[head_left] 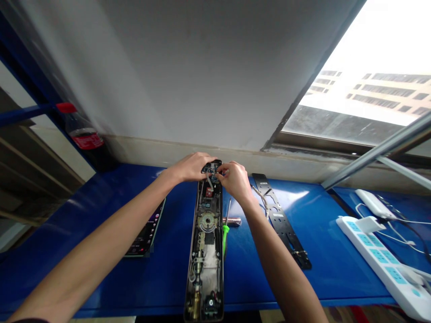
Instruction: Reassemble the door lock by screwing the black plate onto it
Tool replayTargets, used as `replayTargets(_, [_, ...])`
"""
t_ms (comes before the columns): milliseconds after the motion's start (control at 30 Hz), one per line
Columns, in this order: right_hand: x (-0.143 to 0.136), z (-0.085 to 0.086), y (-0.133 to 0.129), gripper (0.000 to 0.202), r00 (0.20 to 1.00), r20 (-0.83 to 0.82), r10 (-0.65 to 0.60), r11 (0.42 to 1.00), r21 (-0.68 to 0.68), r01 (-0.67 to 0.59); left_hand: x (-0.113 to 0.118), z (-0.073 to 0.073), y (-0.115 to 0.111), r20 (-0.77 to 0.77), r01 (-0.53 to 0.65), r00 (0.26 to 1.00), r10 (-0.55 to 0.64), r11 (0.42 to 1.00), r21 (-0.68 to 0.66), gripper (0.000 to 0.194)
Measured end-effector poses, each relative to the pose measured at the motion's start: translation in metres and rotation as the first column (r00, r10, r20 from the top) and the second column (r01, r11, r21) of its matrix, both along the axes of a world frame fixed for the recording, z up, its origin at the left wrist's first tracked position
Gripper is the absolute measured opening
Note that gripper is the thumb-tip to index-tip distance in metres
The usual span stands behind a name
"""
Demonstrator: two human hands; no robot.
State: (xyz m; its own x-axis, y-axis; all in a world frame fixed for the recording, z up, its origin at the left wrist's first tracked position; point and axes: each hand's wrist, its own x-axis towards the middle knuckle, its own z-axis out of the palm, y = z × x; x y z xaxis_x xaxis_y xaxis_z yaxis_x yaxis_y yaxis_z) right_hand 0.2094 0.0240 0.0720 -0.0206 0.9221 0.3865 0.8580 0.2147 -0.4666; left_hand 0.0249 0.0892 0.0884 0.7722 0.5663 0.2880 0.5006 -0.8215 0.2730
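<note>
A long black device housing (209, 251) lies open on the blue table, its metal mechanism and wires showing, its near end at the front edge. My left hand (194, 166) rests against the left side of its far end, fingers curled over the rim. On the right side of that end, my right hand (233, 177) pinches with thumb and forefinger near the circuit board (212, 168); what it pinches is too small to tell. A grey cable (209, 181) runs from the board down into the housing. Right of the housing lies a green-handled screwdriver (225, 235).
The blue table (168, 287) also bears a phone (148, 231) partly behind my left forearm, a black metal plate (281, 215), a cylinder (233, 221) and a white power strip (380, 255). A cola bottle (88, 139) stands back left; a metal pole (377, 152) slants at right.
</note>
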Motion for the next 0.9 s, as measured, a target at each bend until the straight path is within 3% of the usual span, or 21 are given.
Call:
replayTargets(200, [-0.004,0.002,-0.001,0.008,1.000,0.019,-0.013,1.000,0.010,0.013,0.000,-0.002,0.002,0.032,0.001,0.999,-0.002,1.000,0.012,0.051])
replayTargets(533, [-0.010,-0.010,-0.005,0.010,0.998,0.000,-0.065,0.996,0.054,0.065,0.007,-0.001,0.007,0.053,0.000,0.999,-0.001,1.000,0.018,0.039])
replayTargets(900, [-0.003,-0.006,-0.016,0.009,0.997,-0.064,0.030,0.997,0.067,-0.026,-0.008,0.003,0.000,0.019,0.010,1.000,-0.009,0.999,-0.052,0.058])
